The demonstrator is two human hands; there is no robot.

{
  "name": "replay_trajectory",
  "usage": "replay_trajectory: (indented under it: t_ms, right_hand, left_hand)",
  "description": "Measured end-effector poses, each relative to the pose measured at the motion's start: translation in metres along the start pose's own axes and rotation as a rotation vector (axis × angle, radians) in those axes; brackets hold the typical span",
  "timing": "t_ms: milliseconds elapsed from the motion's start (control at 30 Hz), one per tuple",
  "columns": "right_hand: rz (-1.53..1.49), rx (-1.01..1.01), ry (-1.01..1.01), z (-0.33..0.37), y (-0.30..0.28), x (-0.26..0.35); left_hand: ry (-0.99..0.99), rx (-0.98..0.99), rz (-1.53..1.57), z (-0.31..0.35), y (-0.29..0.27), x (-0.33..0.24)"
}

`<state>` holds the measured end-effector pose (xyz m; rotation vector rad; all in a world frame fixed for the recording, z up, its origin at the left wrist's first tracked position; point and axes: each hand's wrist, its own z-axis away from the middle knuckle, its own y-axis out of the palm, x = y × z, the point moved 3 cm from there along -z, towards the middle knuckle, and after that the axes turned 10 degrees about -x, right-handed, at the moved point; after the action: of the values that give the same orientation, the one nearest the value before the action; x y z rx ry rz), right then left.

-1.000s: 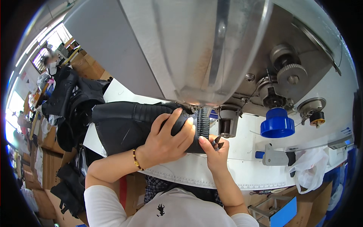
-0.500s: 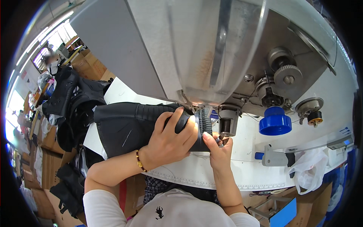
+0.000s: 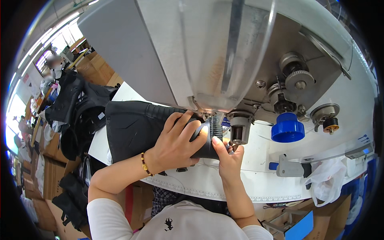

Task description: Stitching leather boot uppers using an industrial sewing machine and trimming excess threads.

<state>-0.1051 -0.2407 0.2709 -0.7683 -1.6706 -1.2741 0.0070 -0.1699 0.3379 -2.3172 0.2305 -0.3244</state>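
Observation:
A black boot upper (image 3: 134, 130) with ribbed bands lies across the sewing machine's white bed, its wide end to the left. My left hand (image 3: 172, 142) is laid over it with bent fingers, gripping it beside the needle area. On its narrow right end, my right hand (image 3: 229, 158) pinches the edge, thumb on top and fingers mostly hidden beneath. Between my hands a ribbed strip (image 3: 216, 127) runs up under the sewing machine head (image 3: 208, 92). The needle and presser foot are hard to make out there.
Right of my hands are a metal bobbin housing (image 3: 240, 130), a blue knob (image 3: 288, 128) and a grey lever (image 3: 289, 166). A clear plastic bag (image 3: 330, 180) hangs at the right edge. Black uppers (image 3: 76, 108) are piled at left, near cardboard boxes (image 3: 94, 68); a person stands behind.
The upper's wide end has shifted right and turned slightly; the pale line on it no longer shows. Small dark parts now show below my left wrist. Both hands keep their hold.

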Motion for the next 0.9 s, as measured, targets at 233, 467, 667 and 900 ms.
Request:
replay_trajectory:
  t_ms: [233,467,667,900]
  right_hand:
    - [-0.046,0.064,0.005,-0.004,-0.002,-0.008]
    - [-0.445,0.313,0.553,-0.016,-0.025,-0.046]
    - [-0.170,0.478,0.387,-0.007,-0.016,-0.053]
    - [-0.078,-0.021,0.206,0.022,-0.008,-0.034]
  left_hand:
    - [-0.025,0.040,0.034,-0.001,-0.002,0.003]
    - [-0.119,0.163,-0.137,0.040,0.009,-0.012]
    - [-0.005,0.021,-0.288,0.066,0.027,-0.016]
    - [-0.077,0.188,-0.098,0.033,-0.014,-0.016]
